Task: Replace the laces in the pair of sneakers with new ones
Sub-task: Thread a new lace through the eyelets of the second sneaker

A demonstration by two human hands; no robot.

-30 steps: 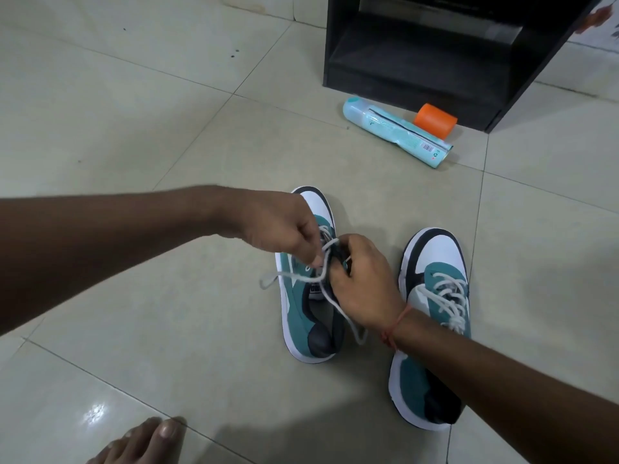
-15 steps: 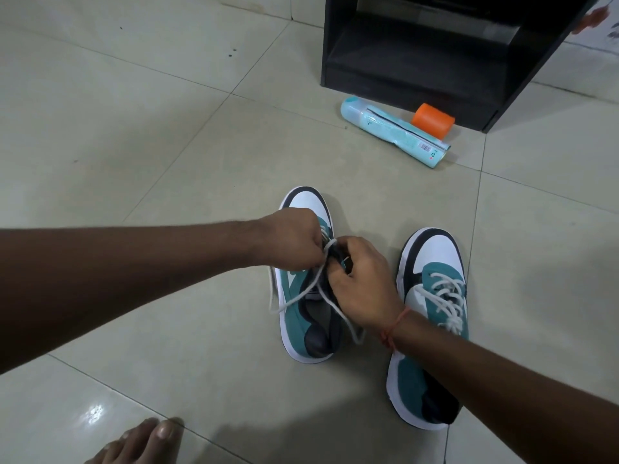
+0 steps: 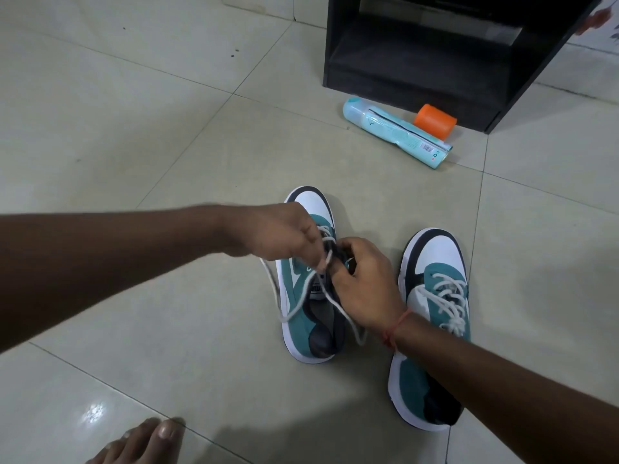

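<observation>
Two teal, white and black sneakers stand side by side on the tiled floor. On the left sneaker [image 3: 301,296] a white lace [image 3: 338,304] is partly threaded, its loose ends trailing over both sides of the shoe. My left hand [image 3: 278,234] pinches the lace above the eyelets. My right hand [image 3: 363,283] grips the shoe's tongue and right eyelet edge, fingers curled, a red thread round its wrist. The right sneaker [image 3: 435,272] is fully laced in white, and my right forearm hides its heel part.
A light-blue tube package [image 3: 395,135] and an orange cap [image 3: 434,121] lie on the floor in front of a black open cabinet [image 3: 435,55] at the back right. My bare foot [image 3: 147,442] shows at the bottom left.
My left hand has lowered toward the eyelets and then shifted slightly, bringing the lace with it. The left loose end now hangs closer along the shoe's side. My right hand has stayed on the shoe.
</observation>
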